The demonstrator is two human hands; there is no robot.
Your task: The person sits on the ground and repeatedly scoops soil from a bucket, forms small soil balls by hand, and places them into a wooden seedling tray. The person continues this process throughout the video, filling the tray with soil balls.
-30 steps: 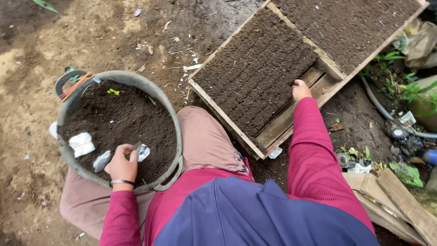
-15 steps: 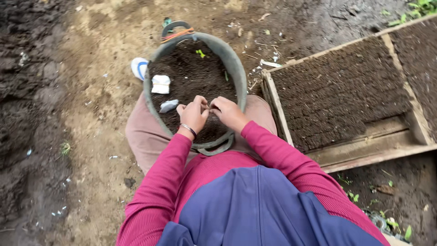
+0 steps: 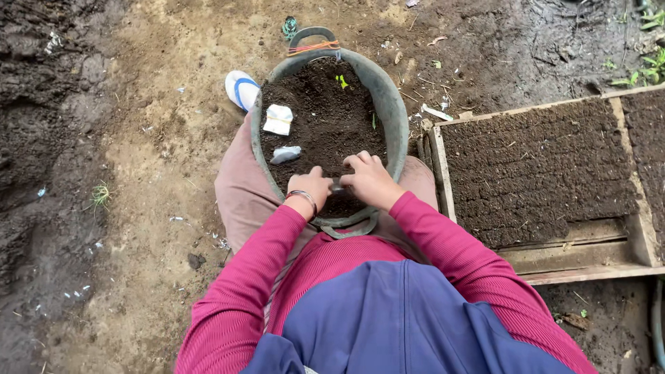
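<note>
A grey-green basin full of dark soil rests on my lap. Both hands meet over its near side. My left hand and my right hand pinch a small silvery packet between their fingertips, just above the soil. Most of the packet is hidden by the fingers. A folded white packet and a smaller grey packet lie on the soil to the left of my hands. A tiny green seedling shows near the basin's far rim.
A wooden tray packed with dark soil blocks lies on the ground to the right; a second soil-filled tray adjoins it at the frame's edge. A white and blue sandal sits beside the basin. Bare muddy ground surrounds everything.
My right hand left the wooden tray and came over to the basin, joining the left hand on the small packet. The view swung left, and both hands sank closer to the soil.
</note>
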